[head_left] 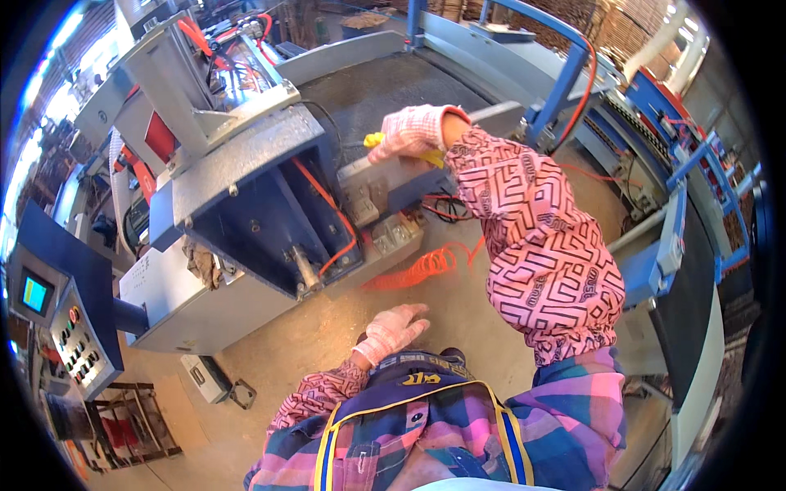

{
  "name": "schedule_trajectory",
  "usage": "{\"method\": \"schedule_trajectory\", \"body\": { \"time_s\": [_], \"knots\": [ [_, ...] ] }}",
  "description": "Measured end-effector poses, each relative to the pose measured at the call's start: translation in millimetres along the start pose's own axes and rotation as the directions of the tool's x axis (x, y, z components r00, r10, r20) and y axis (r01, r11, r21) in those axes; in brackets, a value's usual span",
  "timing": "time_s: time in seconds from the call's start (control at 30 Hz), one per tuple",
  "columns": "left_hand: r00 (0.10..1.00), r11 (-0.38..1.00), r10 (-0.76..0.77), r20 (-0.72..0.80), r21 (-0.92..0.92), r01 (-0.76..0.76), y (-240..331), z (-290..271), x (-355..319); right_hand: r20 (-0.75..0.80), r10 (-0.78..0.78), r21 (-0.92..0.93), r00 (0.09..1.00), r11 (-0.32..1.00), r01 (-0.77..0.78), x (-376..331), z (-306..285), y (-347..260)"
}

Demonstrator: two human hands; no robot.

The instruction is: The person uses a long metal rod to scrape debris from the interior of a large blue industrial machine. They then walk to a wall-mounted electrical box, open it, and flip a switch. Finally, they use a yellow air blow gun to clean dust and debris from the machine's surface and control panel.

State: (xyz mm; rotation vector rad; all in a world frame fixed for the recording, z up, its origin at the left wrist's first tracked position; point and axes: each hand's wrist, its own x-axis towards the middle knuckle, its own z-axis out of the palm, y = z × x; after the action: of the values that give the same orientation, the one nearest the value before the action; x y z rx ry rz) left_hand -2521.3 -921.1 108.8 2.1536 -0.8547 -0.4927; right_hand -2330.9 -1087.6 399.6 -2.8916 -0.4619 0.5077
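My right hand [412,133], in a pink and white knit glove, reaches forward over the grey rail [483,123] beside the dark conveyor belt [385,78]. Its fingers curl around a yellow object [373,140], which shows on both sides of the glove; most of it is hidden, so its kind is unclear. Close to my body, my left hand [393,332] hangs in a similar glove, fingers stretched out and holding nothing. Pink patterned sleeve covers run up both forearms.
A blue machine housing [254,204] with an orange air hose stands at front left. Below the rail hangs a coiled orange hose [422,266]. A control panel [78,344] is at far left, near a grey box [206,378] on the floor. Blue framework [565,82] rises at right.
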Motion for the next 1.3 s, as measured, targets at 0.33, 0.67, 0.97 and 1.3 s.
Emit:
{"method": "schedule_trajectory", "body": {
  "time_s": [0.33,0.67,0.97,1.3],
  "knots": [
    [0.876,0.881,-0.473,-0.091,-0.026,0.473,-48.8,-11.8,-12.1,0.091,0.466,-0.152,0.880,0.880,-0.450,109.0,-49.3,235.6],
    [0.862,0.889,-0.441,-0.251,0.007,0.457,-3.8,-4.4,119.6,0.001,-0.179,-0.165,0.984,0.970,0.177,193.4,-33.1,59.3],
    [0.604,0.687,-0.718,-0.347,-0.208,0.697,36.4,43.3,151.2,-0.030,-0.121,-0.515,0.992,0.853,0.088,363.6,-38.3,247.8],
    [0.597,0.640,-0.759,-0.259,-0.133,0.757,38.8,71.6,170.3,0.067,0.142,0.024,0.988,0.989,-0.144,312.9,-88.7,359.1]
  ]
}}
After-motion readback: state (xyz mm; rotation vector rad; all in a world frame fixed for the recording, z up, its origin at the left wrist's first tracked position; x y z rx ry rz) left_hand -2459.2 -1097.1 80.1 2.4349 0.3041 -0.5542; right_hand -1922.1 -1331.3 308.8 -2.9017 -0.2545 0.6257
